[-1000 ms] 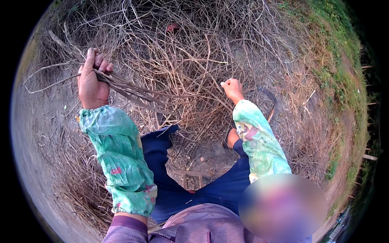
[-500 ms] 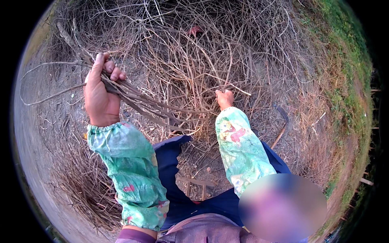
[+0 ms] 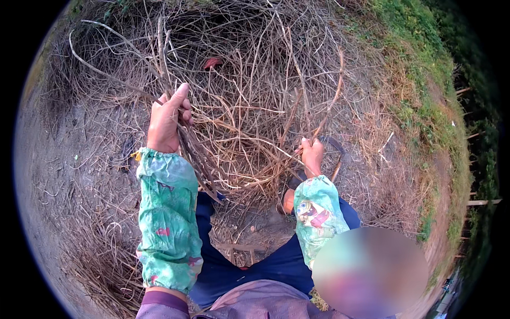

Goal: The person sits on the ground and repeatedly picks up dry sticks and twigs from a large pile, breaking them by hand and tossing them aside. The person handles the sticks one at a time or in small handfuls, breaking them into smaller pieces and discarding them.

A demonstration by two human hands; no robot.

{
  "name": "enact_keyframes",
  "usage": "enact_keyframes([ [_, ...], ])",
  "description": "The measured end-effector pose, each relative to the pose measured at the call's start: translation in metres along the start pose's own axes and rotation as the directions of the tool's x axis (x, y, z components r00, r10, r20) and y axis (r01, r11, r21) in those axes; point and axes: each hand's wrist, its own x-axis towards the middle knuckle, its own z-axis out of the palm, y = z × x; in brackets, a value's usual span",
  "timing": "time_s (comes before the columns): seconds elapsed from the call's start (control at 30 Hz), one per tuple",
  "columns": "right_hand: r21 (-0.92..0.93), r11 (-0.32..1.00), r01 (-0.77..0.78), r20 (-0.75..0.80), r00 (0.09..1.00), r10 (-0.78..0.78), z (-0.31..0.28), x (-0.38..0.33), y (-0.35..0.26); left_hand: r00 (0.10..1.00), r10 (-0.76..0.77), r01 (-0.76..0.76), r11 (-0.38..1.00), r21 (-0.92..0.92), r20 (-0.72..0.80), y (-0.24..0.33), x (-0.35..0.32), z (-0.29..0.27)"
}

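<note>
While the left hand (image 3: 166,126) clenches a stick bundle (image 3: 196,155), the right hand (image 3: 312,155) grips a branch (image 3: 337,94), lower end indistinct.

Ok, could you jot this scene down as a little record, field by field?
Left hand: closed around a bundle of sticks
Right hand: closed on at least one thin branch
Ahead: tangled brush pile, with a reddish object in it, unclear what
Beside right hand: sickle-like tool, wooden handle
Far right: green grass
</note>
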Motion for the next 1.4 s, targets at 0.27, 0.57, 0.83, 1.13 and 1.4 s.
enact_keyframes([
  [0.27, 0.350, 0.935, -0.057, 0.279, 0.959, -0.046, -0.069, 0.035, -0.078, 0.997, 0.020, -0.032, 0.984, 0.173, 0.072, -0.013, 0.001, 0.019],
  [0.57, 0.750, 0.627, -0.212, 0.439, 0.868, -0.233, -0.008, -0.004, -0.137, 0.803, -0.164, -0.074, 0.926, 0.371, 0.572, -0.104, -0.024, 0.100],
  [0.83, 0.709, 0.683, -0.175, 0.474, 0.835, -0.278, 0.022, -0.014, -0.187, 0.867, 0.024, -0.206, 0.927, 0.314, 0.498, -0.112, -0.033, 0.123],
  [1.13, 0.402, 0.916, -0.003, 0.444, 0.875, -0.192, -0.027, -0.023, -0.186, 0.888, 0.336, -0.458, 0.594, 0.661, 0.313, -0.084, -0.010, 0.102],
  [1.4, 0.498, 0.855, 0.141, 0.177, 0.949, -0.260, -0.040, -0.028, -0.160, 0.938, 0.224, -0.100, 0.905, -0.414, 0.265, 0.019, 0.014, -0.011],
])
